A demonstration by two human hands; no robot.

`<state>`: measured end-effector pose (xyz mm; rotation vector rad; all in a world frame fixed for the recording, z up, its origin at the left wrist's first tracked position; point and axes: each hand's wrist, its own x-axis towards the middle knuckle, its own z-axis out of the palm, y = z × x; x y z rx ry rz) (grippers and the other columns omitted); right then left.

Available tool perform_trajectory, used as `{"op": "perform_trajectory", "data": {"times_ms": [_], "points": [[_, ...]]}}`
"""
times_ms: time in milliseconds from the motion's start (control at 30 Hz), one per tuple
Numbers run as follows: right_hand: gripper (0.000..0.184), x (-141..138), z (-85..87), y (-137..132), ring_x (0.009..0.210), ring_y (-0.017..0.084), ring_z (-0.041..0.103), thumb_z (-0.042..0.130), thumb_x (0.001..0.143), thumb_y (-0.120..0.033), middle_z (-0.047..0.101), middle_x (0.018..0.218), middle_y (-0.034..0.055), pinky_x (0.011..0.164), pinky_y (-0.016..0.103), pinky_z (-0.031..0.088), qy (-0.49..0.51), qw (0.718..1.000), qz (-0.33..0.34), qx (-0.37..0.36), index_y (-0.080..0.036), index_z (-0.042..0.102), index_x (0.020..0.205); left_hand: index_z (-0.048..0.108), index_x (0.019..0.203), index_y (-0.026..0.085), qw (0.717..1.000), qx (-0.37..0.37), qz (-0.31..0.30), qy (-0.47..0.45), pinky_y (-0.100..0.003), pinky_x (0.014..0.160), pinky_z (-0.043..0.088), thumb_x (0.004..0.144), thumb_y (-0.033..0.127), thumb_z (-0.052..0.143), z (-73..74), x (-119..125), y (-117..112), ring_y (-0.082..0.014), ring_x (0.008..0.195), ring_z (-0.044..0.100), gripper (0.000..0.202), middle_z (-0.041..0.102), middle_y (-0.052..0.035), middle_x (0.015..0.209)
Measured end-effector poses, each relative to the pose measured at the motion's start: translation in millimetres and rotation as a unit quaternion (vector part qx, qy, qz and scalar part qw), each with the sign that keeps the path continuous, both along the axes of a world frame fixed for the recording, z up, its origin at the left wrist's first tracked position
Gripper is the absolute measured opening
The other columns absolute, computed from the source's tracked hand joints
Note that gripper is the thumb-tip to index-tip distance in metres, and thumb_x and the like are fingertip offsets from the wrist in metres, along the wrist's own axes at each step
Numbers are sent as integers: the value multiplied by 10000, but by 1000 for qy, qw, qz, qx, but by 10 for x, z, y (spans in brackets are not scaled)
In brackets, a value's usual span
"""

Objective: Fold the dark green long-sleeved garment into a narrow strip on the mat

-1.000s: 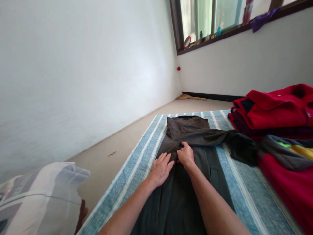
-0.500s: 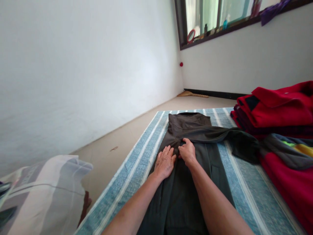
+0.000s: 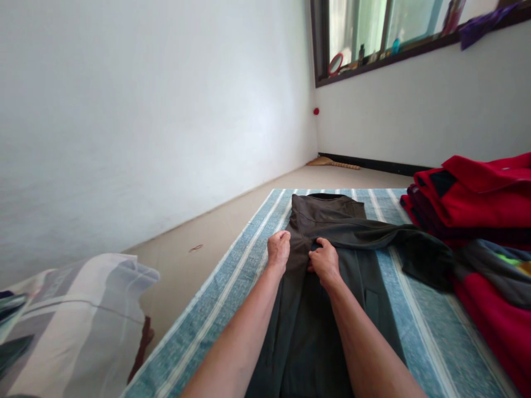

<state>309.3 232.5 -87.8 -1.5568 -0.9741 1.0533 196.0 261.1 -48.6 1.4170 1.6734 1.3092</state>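
A dark grey-green garment point(image 3: 327, 221) lies lengthwise on a blue striped mat point(image 3: 232, 282), one part of it trailing off to the right toward a clothes pile. My left hand point(image 3: 278, 250) is curled closed at the garment's left edge, fingers gripping the fabric. My right hand point(image 3: 324, 260) is closed too, pinching the cloth near the middle seam, close beside the left hand. Both forearms stretch over the lower part of the garment.
A stack of folded red and dark clothes point(image 3: 473, 204) sits at the right edge of the mat, with more red and grey cloth point(image 3: 498, 287) in front. A pale pillow point(image 3: 70, 320) lies at the lower left. White walls, bare floor point(image 3: 215, 232), a broom point(image 3: 332, 163) by the far wall.
My left hand went from lying flat and open on the garment to a closed grip at its left edge. The right hand stayed pinched at the middle. The view shifted slightly left.
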Motion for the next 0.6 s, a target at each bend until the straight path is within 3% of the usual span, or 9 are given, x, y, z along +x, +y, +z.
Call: {"op": "perform_trajectory", "data": {"times_ms": [300, 467, 600], "points": [[573, 15, 5, -24, 522, 156, 625, 532, 768, -228, 684, 712, 9, 420, 215, 492, -21, 1000, 23, -2, -161, 477, 1334, 679, 763, 169, 996, 32, 63, 57, -229, 607, 435, 791, 231, 438, -175, 235, 338, -161, 671, 583, 250, 626, -16, 655], [581, 11, 36, -62, 497, 166, 616, 501, 769, -218, 648, 662, 0, 427, 240, 508, -13, 1000, 23, -13, -125, 438, 1339, 680, 778, 168, 994, 29, 72, 81, -251, 667, 452, 821, 196, 412, -244, 297, 462, -175, 721, 607, 272, 669, -45, 735], [559, 4, 71, -99, 452, 173, 591, 498, 764, -235, 584, 606, -29, 396, 263, 497, 30, 999, 15, -17, -101, 435, 1303, 687, 900, 149, 993, 28, 51, 99, -274, 775, 468, 824, 153, 431, -294, 299, 463, -192, 835, 639, 267, 704, -79, 867]]}}
